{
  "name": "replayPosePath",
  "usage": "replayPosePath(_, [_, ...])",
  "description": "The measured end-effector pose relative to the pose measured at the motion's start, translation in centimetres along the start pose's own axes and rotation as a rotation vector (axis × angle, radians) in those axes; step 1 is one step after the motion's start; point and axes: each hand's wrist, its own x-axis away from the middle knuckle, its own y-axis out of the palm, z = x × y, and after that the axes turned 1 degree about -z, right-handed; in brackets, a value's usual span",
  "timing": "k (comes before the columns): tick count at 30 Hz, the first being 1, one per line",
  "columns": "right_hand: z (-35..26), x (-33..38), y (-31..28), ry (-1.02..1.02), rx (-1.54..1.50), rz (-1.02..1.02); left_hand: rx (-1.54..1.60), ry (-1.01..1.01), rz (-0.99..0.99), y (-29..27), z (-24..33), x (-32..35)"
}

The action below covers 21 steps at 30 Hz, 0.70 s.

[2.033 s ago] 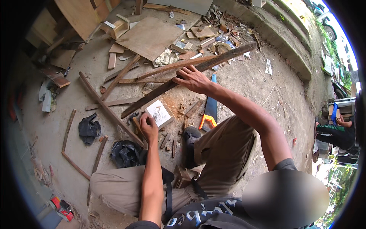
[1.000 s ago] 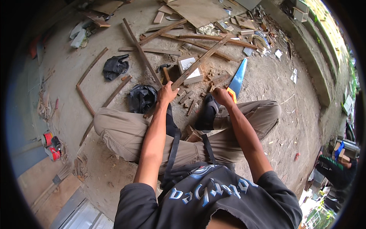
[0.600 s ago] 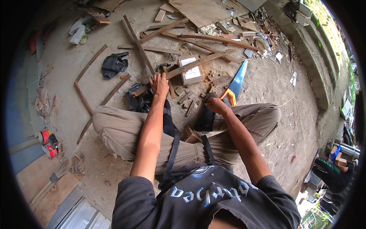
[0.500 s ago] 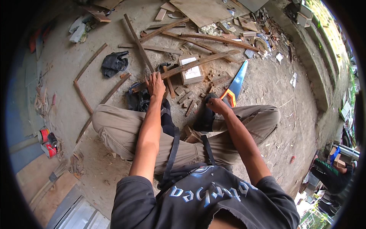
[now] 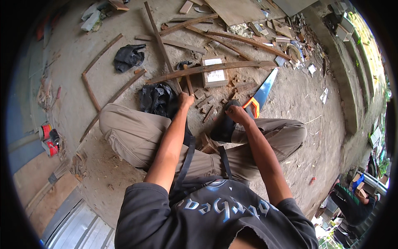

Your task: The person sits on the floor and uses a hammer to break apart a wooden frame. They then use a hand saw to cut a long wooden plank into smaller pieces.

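Observation:
My left hand (image 5: pixel 186 100) is closed at the lower end of a hammer's wooden handle (image 5: pixel 189 81). Beside it, the near end of a long thin wood strip (image 5: pixel 165 60) also reaches the fingers. A long wood beam (image 5: pixel 244 66) lies across a small wooden box (image 5: pixel 215 73) with a white panel. My right hand (image 5: pixel 237 114) is a loose fist at my dark-clad right foot (image 5: pixel 223 128); what it holds, if anything, is hidden. Just beyond it lies a handsaw (image 5: pixel 264 92) with an orange handle and bluish blade.
Black plastic bags (image 5: pixel 156 98) lie left of the hammer. More wood strips (image 5: pixel 248 42) and offcuts (image 5: pixel 204 102) litter the concrete. Concrete steps (image 5: pixel 331 62) rise at right. Red tins (image 5: pixel 50 147) stand at left. Another person (image 5: pixel 350 203) is at the lower right.
My left hand has left the long beam and moved right and nearer to the hammer handle. The beam's left end now lies farther from me. My right hand stays by my foot.

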Motion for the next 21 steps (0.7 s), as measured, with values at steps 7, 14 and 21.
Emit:
replayPosePath(7, [-2.2, 0.7, -2.7, 0.191, -0.076, -0.070, 0.438, -0.118, -0.270, -0.3, 1.6, 1.0])
replayPosePath(14, [-3.5, -3.3, -0.8, 0.090, -0.200, 0.039, 0.528, -0.170, -0.545, -6.0, 4.3, 6.0])
replayPosePath(21, [-13.3, -7.9, 2.3, 0.237, -0.944, -0.074, 0.734, -0.224, -0.504, -7.9, 4.0, 10.8])
